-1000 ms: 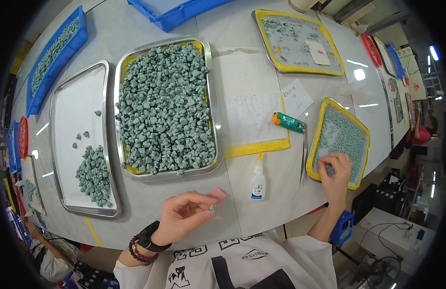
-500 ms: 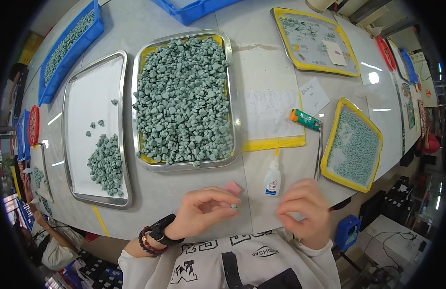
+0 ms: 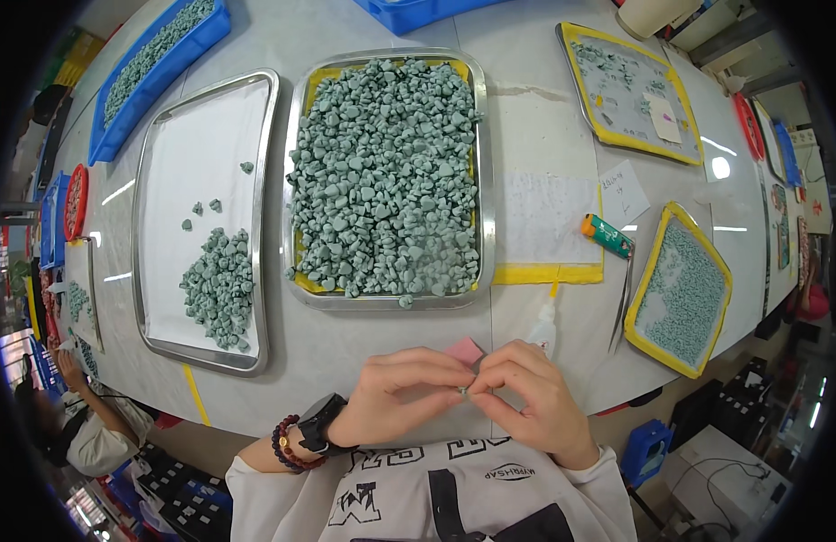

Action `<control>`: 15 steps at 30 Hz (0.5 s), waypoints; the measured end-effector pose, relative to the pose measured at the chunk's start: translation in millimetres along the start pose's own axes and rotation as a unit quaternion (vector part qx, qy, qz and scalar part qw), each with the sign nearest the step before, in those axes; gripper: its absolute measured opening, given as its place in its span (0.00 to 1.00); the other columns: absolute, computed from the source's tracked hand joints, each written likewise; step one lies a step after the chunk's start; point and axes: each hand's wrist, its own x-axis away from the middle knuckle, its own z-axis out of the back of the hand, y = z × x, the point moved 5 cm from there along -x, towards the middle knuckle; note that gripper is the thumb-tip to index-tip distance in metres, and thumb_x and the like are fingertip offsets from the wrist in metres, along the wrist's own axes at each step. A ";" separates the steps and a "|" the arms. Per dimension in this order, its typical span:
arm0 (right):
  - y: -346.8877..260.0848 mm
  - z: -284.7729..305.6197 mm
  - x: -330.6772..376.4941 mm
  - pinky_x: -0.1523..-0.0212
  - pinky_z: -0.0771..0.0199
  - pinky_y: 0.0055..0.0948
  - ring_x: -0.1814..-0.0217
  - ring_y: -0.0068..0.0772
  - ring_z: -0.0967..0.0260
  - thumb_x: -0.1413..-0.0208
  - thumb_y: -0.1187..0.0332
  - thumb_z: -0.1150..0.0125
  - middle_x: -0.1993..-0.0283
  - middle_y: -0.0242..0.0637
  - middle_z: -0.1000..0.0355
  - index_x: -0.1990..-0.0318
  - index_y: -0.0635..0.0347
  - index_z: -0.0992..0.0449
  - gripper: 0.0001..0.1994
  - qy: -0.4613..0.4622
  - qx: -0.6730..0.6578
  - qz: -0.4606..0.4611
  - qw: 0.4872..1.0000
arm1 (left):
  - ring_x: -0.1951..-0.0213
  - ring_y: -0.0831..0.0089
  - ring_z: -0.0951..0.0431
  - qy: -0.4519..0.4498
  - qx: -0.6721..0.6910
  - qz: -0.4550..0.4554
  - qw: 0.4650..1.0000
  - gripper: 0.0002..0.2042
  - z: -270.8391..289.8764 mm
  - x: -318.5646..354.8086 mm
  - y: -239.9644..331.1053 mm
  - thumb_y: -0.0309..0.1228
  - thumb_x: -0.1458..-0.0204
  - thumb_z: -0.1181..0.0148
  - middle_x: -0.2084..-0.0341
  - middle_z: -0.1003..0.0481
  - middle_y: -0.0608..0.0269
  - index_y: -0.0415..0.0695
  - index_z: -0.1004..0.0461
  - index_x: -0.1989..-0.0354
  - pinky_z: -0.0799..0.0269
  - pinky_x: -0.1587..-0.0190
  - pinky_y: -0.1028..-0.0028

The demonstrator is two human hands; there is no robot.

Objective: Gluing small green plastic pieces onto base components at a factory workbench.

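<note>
Both hands have drawn together since a second ago, when the right hand [image 3: 535,397] lay at the yellow tray [image 3: 648,298] of fine green bits. Now its fingertips meet those of the left hand [image 3: 404,393], pinching something too small to tell, just over a pink pad [image 3: 465,350] on the surface [image 3: 346,348]. Beside them stands a small white bottle [image 3: 544,330]. Beyond, a steel tray [image 3: 486,226] is heaped with grey-green pieces; another steel tray [image 3: 147,226] holds a small pile.

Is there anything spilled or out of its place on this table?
One green piece sits on the rim of the full steel tray, outside the heap. A few more lie scattered apart from the small pile in the left tray. Nothing looks damaged.
</note>
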 end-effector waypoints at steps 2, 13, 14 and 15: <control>0.9 0.4 0.6 0.62 0.37 0.27 0.66 0.32 0.33 0.60 0.79 0.35 0.67 0.32 0.31 0.71 0.60 0.26 0.08 0.011 -0.002 0.001 1.000 | 0.59 0.68 0.23 0.001 -0.002 -0.001 1.000 0.12 0.6 0.3 1.0 0.13 0.56 0.40 0.63 0.24 0.53 0.35 0.22 0.62 0.26 0.57 0.73; -0.3 -2.8 6.2 0.63 0.37 0.28 0.67 0.34 0.34 0.61 0.80 0.35 0.68 0.33 0.31 0.72 0.60 0.26 0.08 0.040 -0.043 0.028 0.998 | 0.62 0.69 0.22 -0.030 0.048 -0.004 0.998 0.11 1.6 -0.8 3.6 0.15 0.58 0.37 0.64 0.23 0.55 0.37 0.21 0.63 0.26 0.60 0.73; -0.6 -0.9 5.6 0.63 0.38 0.28 0.67 0.34 0.34 0.61 0.80 0.35 0.68 0.33 0.31 0.72 0.60 0.26 0.08 0.031 -0.031 0.033 0.998 | 0.62 0.69 0.22 -0.024 0.023 -0.013 0.999 0.12 1.1 -0.3 5.1 0.15 0.58 0.37 0.64 0.23 0.55 0.37 0.21 0.63 0.26 0.60 0.74; -1.3 -0.2 5.0 0.64 0.38 0.28 0.67 0.34 0.34 0.61 0.80 0.35 0.68 0.34 0.31 0.72 0.60 0.26 0.08 0.023 -0.020 0.038 0.999 | 0.62 0.69 0.22 -0.019 -0.002 -0.022 1.000 0.12 0.3 0.1 6.6 0.15 0.58 0.36 0.64 0.23 0.55 0.38 0.21 0.63 0.26 0.60 0.74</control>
